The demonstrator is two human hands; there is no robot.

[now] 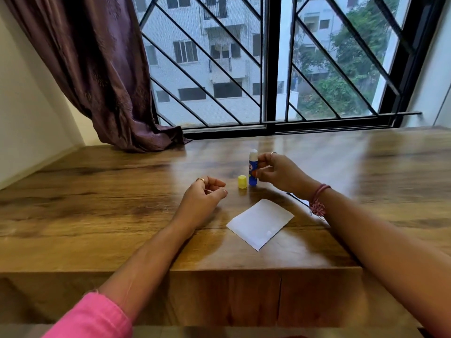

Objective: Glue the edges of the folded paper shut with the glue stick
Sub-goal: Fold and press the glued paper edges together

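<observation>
A blue glue stick (252,169) stands upright on the wooden table (122,215), uncapped, its white glue tip showing on top. My right hand (278,173) pinches its barrel from the right. The yellow cap (242,182) stands on the table just left of the stick. My left hand (203,195) hovers left of the cap with loosely curled fingers and holds nothing. The folded white paper (260,224) lies flat on the table, nearer to me, between my two forearms.
A barred window (268,64) runs along the table's far edge. A purple curtain (102,74) hangs at the back left and drapes onto the table. A dark thin object (296,198) peeks out under my right wrist. The table's front edge (244,272) is close to me.
</observation>
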